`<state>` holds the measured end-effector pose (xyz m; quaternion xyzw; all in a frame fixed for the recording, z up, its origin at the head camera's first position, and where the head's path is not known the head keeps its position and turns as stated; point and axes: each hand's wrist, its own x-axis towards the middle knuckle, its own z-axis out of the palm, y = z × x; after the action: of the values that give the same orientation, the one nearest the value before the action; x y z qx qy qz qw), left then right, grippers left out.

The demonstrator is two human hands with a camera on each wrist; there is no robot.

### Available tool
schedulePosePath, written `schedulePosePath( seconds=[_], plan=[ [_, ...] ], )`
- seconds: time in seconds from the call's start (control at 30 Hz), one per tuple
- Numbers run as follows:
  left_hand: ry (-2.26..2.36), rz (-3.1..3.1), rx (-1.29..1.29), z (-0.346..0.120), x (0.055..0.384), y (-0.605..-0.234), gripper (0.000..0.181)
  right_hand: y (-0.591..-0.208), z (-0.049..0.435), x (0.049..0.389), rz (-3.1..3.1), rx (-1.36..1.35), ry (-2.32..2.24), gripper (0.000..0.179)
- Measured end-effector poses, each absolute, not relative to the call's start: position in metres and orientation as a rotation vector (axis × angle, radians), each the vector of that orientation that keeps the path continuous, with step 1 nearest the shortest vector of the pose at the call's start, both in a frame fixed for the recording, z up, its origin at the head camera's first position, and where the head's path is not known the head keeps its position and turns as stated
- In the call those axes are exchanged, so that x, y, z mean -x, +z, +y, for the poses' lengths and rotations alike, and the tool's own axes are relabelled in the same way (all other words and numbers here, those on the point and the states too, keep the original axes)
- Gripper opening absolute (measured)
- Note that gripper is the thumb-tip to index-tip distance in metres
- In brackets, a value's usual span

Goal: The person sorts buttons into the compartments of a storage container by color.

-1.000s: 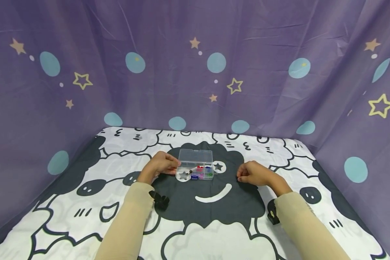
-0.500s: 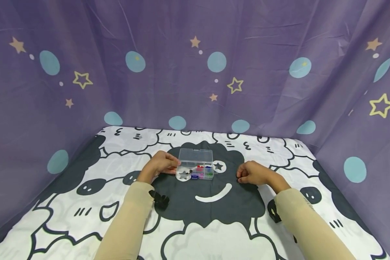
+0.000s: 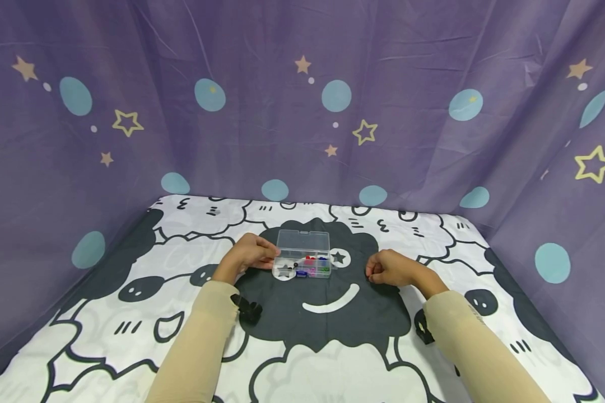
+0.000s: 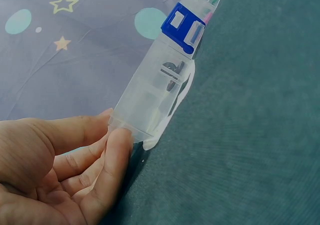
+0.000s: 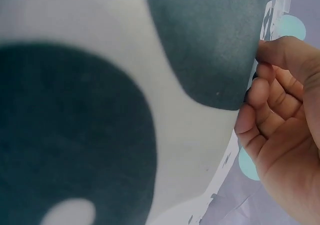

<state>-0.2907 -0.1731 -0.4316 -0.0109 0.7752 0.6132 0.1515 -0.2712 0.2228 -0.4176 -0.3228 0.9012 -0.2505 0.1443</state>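
Note:
A clear plastic compartment box (image 3: 285, 264) stands on the dark patch of the printed cloth, its transparent lid (image 3: 303, 240) raised at the back. Small red, blue, green, pink and black pieces lie in its compartments; their exact kind is too small to tell. A blue latch (image 4: 183, 28) sits on its front side. My left hand (image 3: 248, 256) holds the box's left end, thumb and fingers at the corner. To the right, apart from the box, my right hand (image 3: 394, 267) rests on the cloth with loosely bent fingers; nothing shows clearly between its fingertips (image 5: 257, 92).
A white cloth (image 3: 327, 372) with black cartoon sheep covers the table. Purple curtains (image 3: 262, 151) with stars and blue dots hang behind it and on both sides. Dark wrist straps (image 3: 249, 309) show beneath the beige sleeves (image 3: 196, 341).

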Motion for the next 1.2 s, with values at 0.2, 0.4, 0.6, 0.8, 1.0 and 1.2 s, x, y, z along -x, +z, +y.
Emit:
schedulePosePath(
  seconds=[0.2,0.4,0.6,0.8,1.0,1.2],
  plan=[
    [1.753,2.221,0.048,-0.173,0.291,-0.431,0.021,-0.418,0.222,0.272,2.588,0.928,-0.716,0.003],
    [1.759,2.21,0.054,-0.173,0.289,-0.43,0.02,-0.42,0.222,0.273,2.601,0.932,-0.696,0.009],
    [1.77,2.205,0.048,-0.173,0.288,-0.429,0.021,-0.42,0.22,0.273,2.642,0.979,-0.702,0.012],
    [1.771,2.204,0.05,-0.173,0.289,-0.429,0.02,-0.418,0.217,0.275,2.662,1.002,-0.742,0.012],
    [1.768,2.209,0.041,-0.173,0.289,-0.43,0.021,-0.414,0.212,0.274,2.672,1.019,-0.807,0.011],
    [1.765,2.217,0.029,-0.174,0.289,-0.431,0.021,-0.411,0.204,0.274,2.691,1.009,-0.831,0.01]
  ],
)
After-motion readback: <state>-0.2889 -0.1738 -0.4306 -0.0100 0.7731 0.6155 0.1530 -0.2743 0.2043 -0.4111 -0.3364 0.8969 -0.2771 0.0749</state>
